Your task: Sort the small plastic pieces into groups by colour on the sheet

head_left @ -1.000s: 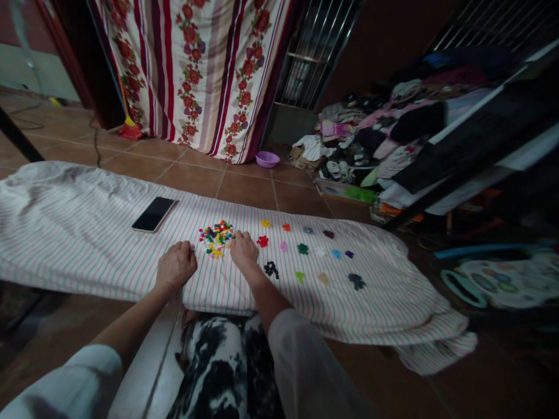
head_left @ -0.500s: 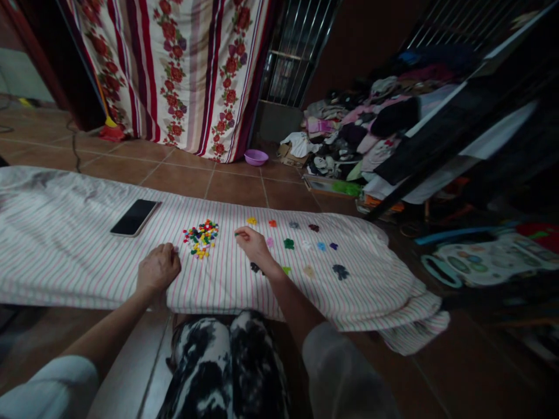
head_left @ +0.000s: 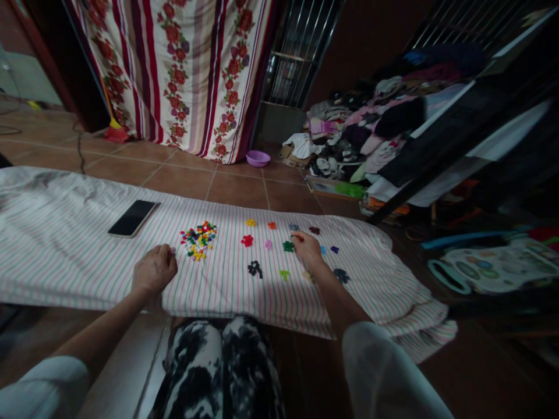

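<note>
My right hand (head_left: pixel 307 249) is pinched just above the dark green pile (head_left: pixel 287 247), with what looks like a small green piece at its fingertips. My left hand (head_left: pixel 155 269) rests on the striped cloth (head_left: pixel 109 273), fingers curled; a pale pinkish speck shows at its tip, too small to name. Between the hands lies a mixed heap of small coloured pieces (head_left: pixel 199 240). Around my right hand are single-colour piles: yellow (head_left: pixel 250 222), orange (head_left: pixel 271 225), red (head_left: pixel 247 240), pink (head_left: pixel 268 245), black (head_left: pixel 254 269), lime (head_left: pixel 284 274). My right hand and forearm partly cover the beige pile (head_left: pixel 308 277).
A phone (head_left: pixel 133 219) lies on the cloth at the left. Brown (head_left: pixel 314 230), purple (head_left: pixel 334 249) and dark grey (head_left: pixel 341 276) piles sit farther right. Beyond the cloth are a purple basin (head_left: pixel 258 158), a floral curtain (head_left: pixel 196 75) and heaped clothes (head_left: pixel 349 128).
My right hand has moved right, from beside the mixed heap to the dark green pile, uncovering the red and black piles. My left hand stays curled in nearly the same place.
</note>
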`<state>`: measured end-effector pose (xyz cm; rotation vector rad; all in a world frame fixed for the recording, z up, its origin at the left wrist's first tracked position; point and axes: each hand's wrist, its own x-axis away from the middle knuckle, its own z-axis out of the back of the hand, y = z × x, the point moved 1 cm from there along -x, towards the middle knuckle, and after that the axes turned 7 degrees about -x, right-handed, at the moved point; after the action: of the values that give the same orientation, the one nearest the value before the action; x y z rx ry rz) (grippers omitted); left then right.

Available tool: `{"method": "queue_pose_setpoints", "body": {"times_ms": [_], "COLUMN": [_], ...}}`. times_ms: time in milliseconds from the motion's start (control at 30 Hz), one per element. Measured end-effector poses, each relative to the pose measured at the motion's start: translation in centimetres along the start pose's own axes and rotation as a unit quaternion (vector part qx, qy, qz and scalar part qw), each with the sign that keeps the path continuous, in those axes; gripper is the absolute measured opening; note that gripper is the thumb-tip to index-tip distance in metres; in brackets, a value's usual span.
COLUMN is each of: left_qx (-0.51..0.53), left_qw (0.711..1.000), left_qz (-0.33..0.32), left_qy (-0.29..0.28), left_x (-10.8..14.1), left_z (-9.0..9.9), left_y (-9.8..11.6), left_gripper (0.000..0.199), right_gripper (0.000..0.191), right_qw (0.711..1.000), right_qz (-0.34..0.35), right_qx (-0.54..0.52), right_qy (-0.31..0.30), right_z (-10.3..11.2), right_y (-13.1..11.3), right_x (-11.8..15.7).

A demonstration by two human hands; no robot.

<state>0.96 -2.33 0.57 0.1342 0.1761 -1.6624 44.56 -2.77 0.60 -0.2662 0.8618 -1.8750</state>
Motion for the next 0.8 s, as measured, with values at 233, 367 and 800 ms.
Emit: {"method": "queue_pose_setpoints", "body": {"times_ms": [233, 367, 800], "left_qx": [-0.005, -0.002, 0.012], "left_qw": [1.0, 1.0, 1.0], "left_qz": [0.001, 0.003, 0.01], "left_qy": [0.007, 0.007, -0.003], "left_x": [0.01, 0.01, 0.03], "left_z": [-0.06, -0.03, 0.33], "left_y": [0.05, 0.04, 0.15], "left_gripper": [0.02, 0.02, 0.02], "right_gripper": [0.028, 0.032, 0.036], "right_qw": [0.992, 0.988, 0.994], "right_qz": [0.05, 0.043, 0.027], "right_qx": [0.112, 0.137, 0.095], "right_qy": [-0.027, -0.049, -0.038], "right_z": [-0.91, -0.81, -0.21], "right_y": [0.4, 0.21, 0.44], "right_x": [-0.47, -0.39, -0.36]}}
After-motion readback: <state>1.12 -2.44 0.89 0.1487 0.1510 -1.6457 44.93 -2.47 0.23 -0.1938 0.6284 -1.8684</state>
